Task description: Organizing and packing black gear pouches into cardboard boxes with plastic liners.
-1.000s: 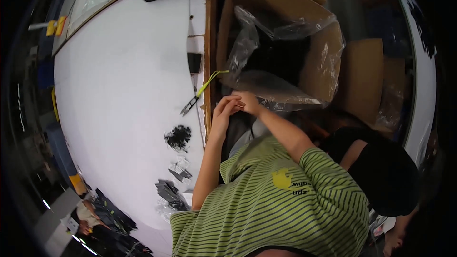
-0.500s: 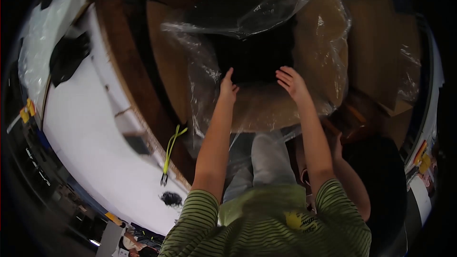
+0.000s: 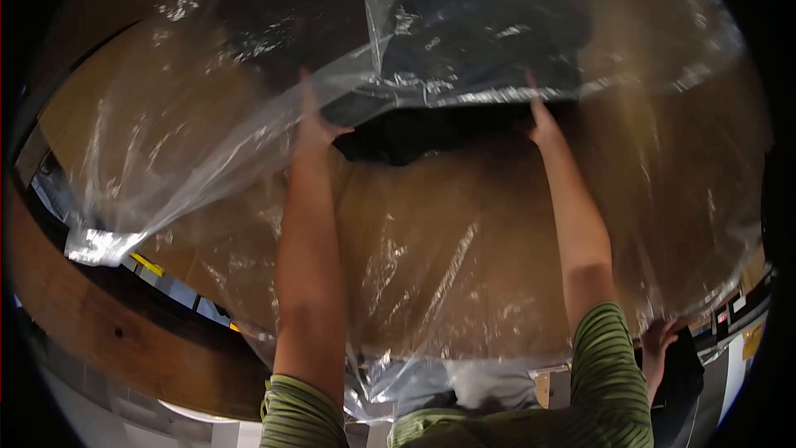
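Both my arms reach deep into a big cardboard box (image 3: pixel 464 232) lined with a clear plastic bag (image 3: pixel 224 166). My left hand (image 3: pixel 317 123) has its thumb apart from the stretched fingers, at the left end of a dark, soft-looking bundle (image 3: pixel 406 137). At the bundle's right end is my right hand (image 3: pixel 541 120), a finger pointing up and seen faintly through the plastic. A film sheet covers more black contents (image 3: pixel 497 21) farther in. Whether either palm touches the bundle is hidden, and motion blurs the fingertips.
A brown wooden edge (image 3: pixel 124 336) curves along the lower left, outside the box. Close to the box's right near edge is another person's hand (image 3: pixel 657 338). A loose fold of plastic (image 3: pixel 104 245) hangs over the left side.
My head has come closer over the box, which now fills most of the view. My hands have moved from above its opening to inside, beside the black contents and partly under the film.
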A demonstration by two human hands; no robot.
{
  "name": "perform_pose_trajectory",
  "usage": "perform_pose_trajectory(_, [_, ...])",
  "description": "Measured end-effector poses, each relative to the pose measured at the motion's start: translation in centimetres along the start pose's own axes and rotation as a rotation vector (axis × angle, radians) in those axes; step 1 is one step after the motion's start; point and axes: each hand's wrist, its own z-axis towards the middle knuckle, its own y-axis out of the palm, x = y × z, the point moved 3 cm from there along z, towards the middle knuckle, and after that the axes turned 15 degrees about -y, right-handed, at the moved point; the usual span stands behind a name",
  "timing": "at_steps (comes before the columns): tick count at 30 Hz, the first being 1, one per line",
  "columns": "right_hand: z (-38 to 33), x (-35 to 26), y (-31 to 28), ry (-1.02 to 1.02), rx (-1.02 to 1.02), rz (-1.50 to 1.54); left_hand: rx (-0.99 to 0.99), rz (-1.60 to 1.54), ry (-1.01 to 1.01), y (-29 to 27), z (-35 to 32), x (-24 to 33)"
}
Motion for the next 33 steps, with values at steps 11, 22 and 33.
perform_pose_trajectory(11, [-1.3,-0.2,5.8,-0.263,0.149,0.285,0.251,0.097,0.579,-1.6,1.4,-1.9])
perform_pose_trajectory(22, [4.0,-9.6,-3.3,-0.584,-0.533,-0.537,0.105,0.297,0.451,-0.9,-0.7,-0.6])
perform_pose_trajectory(33, [9.9,-2.1,-0.2,-0.309,0.108,-0.512,-0.094,0.180,0.397,-4.1,4.9,0.2])
